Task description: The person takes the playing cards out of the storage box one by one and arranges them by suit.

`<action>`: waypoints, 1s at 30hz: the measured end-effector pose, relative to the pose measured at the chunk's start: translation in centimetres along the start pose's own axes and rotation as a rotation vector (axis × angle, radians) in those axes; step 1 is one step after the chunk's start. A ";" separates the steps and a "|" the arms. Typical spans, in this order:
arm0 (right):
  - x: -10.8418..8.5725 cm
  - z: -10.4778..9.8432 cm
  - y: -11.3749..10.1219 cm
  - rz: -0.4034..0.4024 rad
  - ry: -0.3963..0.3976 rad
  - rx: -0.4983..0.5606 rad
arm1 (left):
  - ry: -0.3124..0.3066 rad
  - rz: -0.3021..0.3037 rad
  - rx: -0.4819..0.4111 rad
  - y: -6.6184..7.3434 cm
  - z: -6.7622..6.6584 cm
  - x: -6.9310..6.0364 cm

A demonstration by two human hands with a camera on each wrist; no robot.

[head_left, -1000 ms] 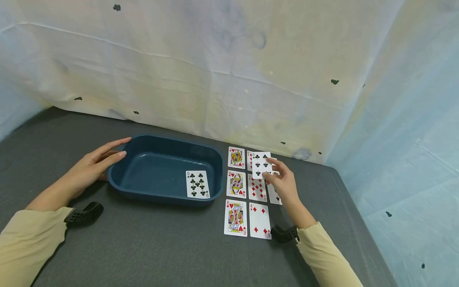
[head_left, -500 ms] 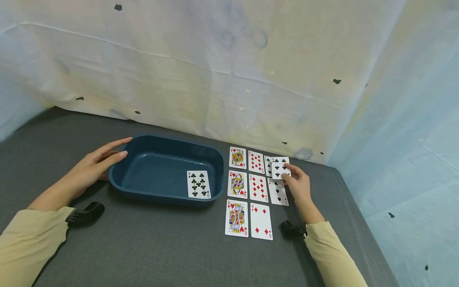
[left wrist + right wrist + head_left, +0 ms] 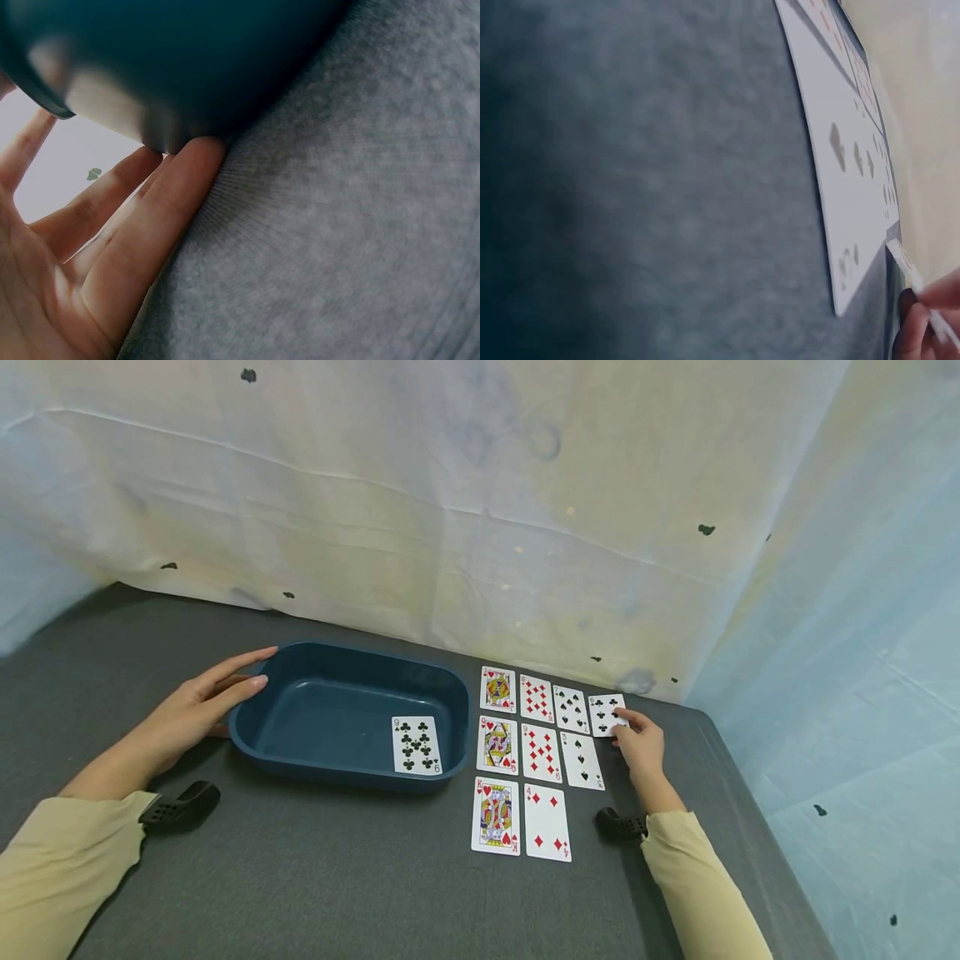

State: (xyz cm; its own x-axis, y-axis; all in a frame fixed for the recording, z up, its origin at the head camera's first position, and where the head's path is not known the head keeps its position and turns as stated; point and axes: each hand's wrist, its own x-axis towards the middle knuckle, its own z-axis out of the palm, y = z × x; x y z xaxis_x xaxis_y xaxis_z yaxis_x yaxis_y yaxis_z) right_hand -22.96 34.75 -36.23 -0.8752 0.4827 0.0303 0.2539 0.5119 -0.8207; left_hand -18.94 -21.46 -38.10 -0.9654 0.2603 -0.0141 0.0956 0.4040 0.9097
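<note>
My right hand [image 3: 642, 747] pinches the lower right edge of a six of clubs playing card [image 3: 603, 714] at the right end of the far row; the right wrist view shows this card tilted at the fingertips. Just left of it lies a spade card [image 3: 571, 709], and nearer me the three of spades [image 3: 582, 762]. My left hand [image 3: 187, 708] rests against the left end of a dark blue tray [image 3: 348, 779], its fingers fairly straight. From the left wrist, fingertips [image 3: 202, 150] touch the tray's outer wall [image 3: 187, 75]. A nine of clubs [image 3: 417, 745] lies inside the tray.
Left of the spades stand two columns: jack [image 3: 497, 690], queen [image 3: 497, 745] and king of hearts [image 3: 496, 816], then two higher diamonds [image 3: 542, 753] above the four of diamonds [image 3: 547, 822]. A pale cloth [image 3: 450, 527] hangs behind the grey table [image 3: 337, 877].
My right hand has carried the six of clubs rightward and lowered it beside the spade card, uncovering the diamond and spade cards beneath its path. The left hand and tray stay put.
</note>
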 end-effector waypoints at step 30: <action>-2.4 2.3 -5.5 -0.101 -0.180 -0.168 | 0.011 -0.008 0.001 0.1 0.1 0.0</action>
State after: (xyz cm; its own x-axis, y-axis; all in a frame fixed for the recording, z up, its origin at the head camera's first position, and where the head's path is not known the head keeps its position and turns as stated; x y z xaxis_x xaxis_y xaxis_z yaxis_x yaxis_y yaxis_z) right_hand -23.17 29.11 -33.15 -0.9550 0.2967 -0.0065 0.2128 0.6693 -0.7119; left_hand -18.95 -21.36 -38.08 -0.9688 0.2471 -0.0167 0.0881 0.4069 0.9092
